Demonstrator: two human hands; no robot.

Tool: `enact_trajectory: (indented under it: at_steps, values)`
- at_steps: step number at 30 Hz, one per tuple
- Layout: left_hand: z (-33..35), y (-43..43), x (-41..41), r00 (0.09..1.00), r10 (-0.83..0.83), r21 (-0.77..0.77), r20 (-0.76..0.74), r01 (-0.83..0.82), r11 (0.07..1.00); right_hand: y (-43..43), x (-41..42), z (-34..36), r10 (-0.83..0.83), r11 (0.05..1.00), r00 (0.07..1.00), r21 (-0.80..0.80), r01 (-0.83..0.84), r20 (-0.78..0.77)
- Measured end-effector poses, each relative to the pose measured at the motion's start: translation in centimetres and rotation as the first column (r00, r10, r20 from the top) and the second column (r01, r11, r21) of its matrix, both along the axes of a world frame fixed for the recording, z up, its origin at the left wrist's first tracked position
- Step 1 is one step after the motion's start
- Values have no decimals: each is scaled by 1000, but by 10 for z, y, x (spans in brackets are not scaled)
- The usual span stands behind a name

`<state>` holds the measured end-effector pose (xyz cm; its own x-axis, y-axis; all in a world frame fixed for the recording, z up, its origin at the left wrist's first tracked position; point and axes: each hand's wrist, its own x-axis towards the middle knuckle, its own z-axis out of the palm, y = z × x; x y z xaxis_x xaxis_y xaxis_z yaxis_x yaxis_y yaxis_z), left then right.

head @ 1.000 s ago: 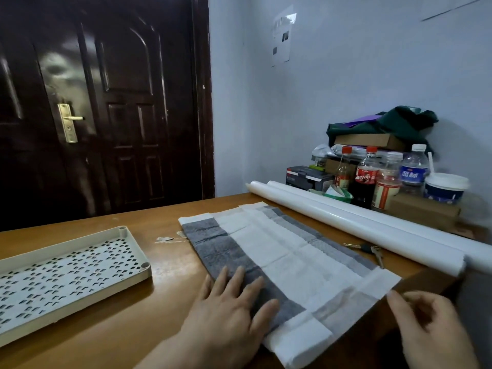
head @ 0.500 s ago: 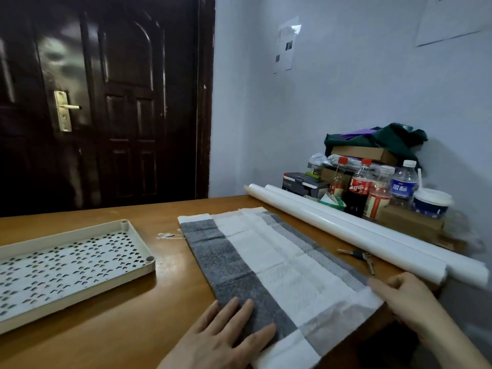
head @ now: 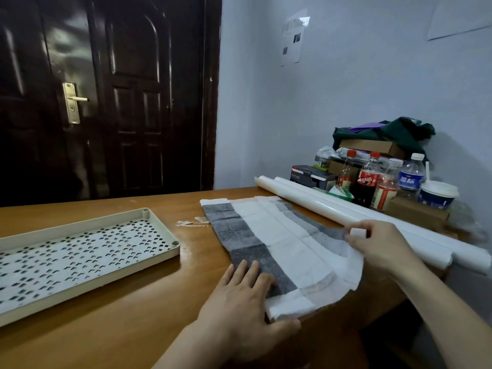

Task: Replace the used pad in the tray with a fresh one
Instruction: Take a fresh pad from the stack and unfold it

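Note:
A grey and white folded pad [head: 274, 235] lies on the wooden table, right of centre. My left hand [head: 243, 299] presses flat on its near grey end, thumb under the near edge. My right hand [head: 378, 246] pinches the pad's right-hand flap and has it lifted and folded inward over the pad. A cream tray [head: 87, 251] with a perforated grid top lies flat on the table to the left, apart from the pad.
Two white paper rolls [head: 372, 217] lie along the pad's far right side. Behind them stand several bottles [head: 368, 179], a lidded cup [head: 438, 195], boxes and a green bag. Small paper scraps [head: 191, 222] lie between tray and pad. A dark door is behind.
My right hand took the pad's near right corner and carried it up and inward, folding the flap over. My left hand stayed pressed on the grey end.

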<state>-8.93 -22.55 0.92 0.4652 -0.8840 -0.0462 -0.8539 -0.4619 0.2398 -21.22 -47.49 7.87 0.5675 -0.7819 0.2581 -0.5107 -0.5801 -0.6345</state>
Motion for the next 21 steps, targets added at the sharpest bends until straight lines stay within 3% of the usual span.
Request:
enact_trajectory:
  at_steps: [5,7,10,14,17,21]
  values:
    - [-2,9,1,1000,-2,-41,32,3,999,24,5,0,265,905,964,-341,-255,-17]
    - [-3,10,-2,998,10,-70,55,-6,998,34,-1,-7,398,821,917,-432,-373,-35]
    - [-1,11,-5,998,17,-100,68,-10,995,43,-9,-22,532,660,824,-514,-549,-196]
    - [-1,15,-8,995,17,-135,100,-4,991,57,-15,-41,664,541,668,-402,-739,-336]
    - [-4,22,-7,990,-10,-130,142,29,991,53,-30,-41,671,579,641,-276,-767,-372]
    - [-22,36,-5,954,-73,-128,291,114,985,36,-46,-46,548,570,560,-213,-793,-621]
